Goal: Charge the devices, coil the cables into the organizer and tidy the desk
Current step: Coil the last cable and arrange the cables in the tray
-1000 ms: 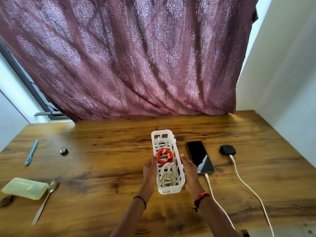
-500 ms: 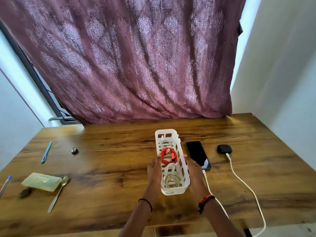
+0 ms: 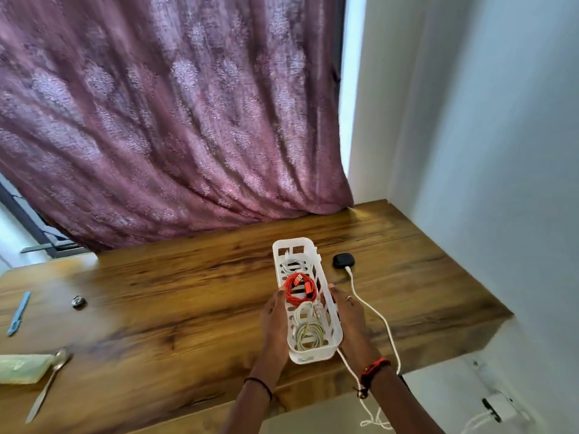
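A long white plastic organizer [image 3: 332, 349] is held between both hands above the wooden desk [image 3: 188, 296]. My left hand [image 3: 274, 321] grips its left wall and my right hand [image 3: 349, 317] its right wall. Inside lie a coiled red cable [image 3: 299, 289], a white coil at the far end [image 3: 293, 265] and white coils at the near end [image 3: 308, 332]. A black earbud case [image 3: 343, 260] sits on the desk to the right with a white cable [image 3: 380, 317] plugged in. The phone is hidden behind the organizer and my right hand.
On the desk's left are a blue pen [image 3: 18, 313], a small dark round object [image 3: 78, 301], a pale green pouch [image 3: 22, 368] and a metal spoon [image 3: 47, 383]. A maroon curtain [image 3: 163, 120] hangs behind. A white charger [image 3: 501, 410] sits low on the right wall.
The organizer has been lifted off the desk and carried right and toward me, now covering the phone. The view has swung to the right.
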